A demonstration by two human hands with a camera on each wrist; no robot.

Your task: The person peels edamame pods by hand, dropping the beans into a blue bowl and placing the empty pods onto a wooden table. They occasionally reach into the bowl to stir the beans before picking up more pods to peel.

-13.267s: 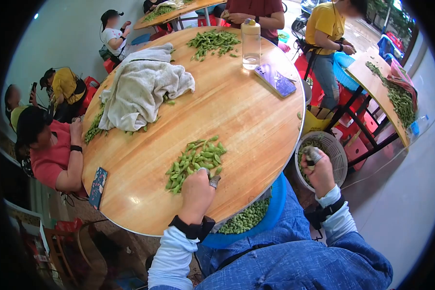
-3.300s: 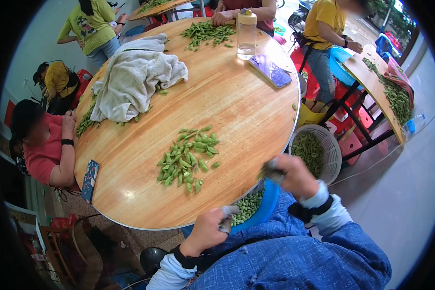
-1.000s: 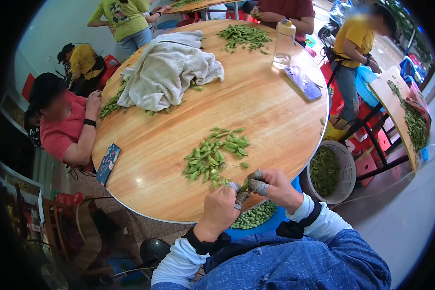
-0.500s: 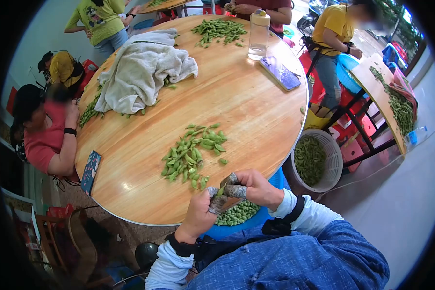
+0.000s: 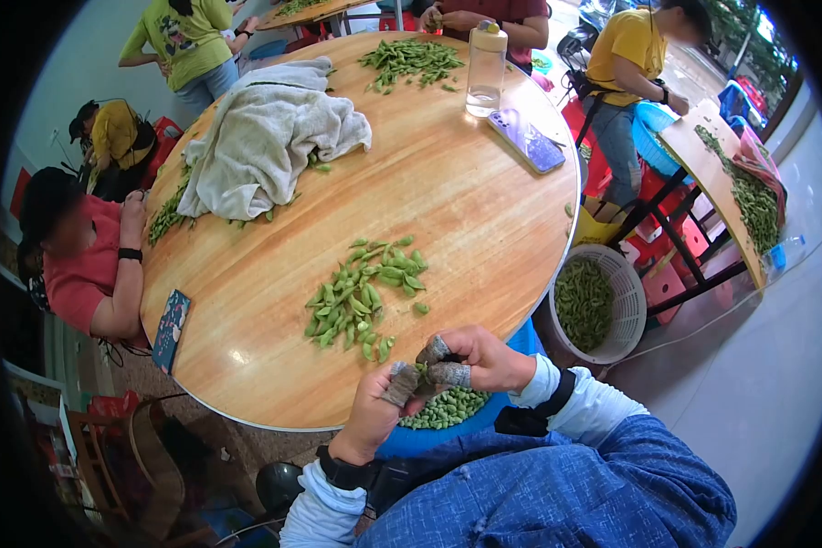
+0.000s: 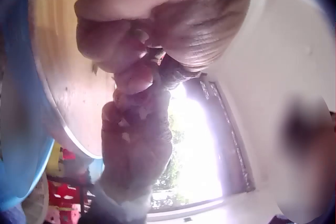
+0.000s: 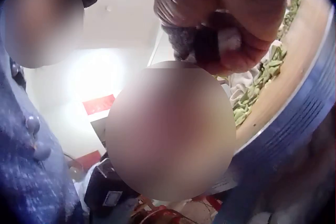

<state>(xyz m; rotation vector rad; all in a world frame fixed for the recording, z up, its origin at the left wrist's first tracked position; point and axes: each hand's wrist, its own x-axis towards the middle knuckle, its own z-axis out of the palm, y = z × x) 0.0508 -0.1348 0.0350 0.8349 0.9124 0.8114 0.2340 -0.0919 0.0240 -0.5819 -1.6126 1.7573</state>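
Note:
Over the table's near edge, my left hand (image 5: 374, 406) and right hand (image 5: 489, 358) meet in the head view. Worn grey wraps cover the thumb and finger of each. Between their fingertips they pinch a green soybean pod (image 5: 422, 368), mostly hidden by the wraps. Just below is a blue basin (image 5: 484, 422) holding shelled green beans (image 5: 446, 408). A small pile of pods (image 5: 356, 297) lies on the table beyond the left hand. Curled fingers of my left hand (image 6: 163, 19) fill the left wrist view's top; my right hand (image 7: 226, 19) does so in its own view.
On the round wooden table (image 5: 466, 237) are a grey towel (image 5: 265, 146) over more pods, a far pod heap (image 5: 411, 62), a water bottle (image 5: 486, 68), a purple phone (image 5: 527, 140) and a patterned case (image 5: 171, 331). A white basket (image 5: 632, 297) with pods stands right. People sit or stand around.
The hands were apart several seconds ago, the left at the pile earlier still. Over the last second they stay together at the pod, of which less shows now. The view has shifted slightly.

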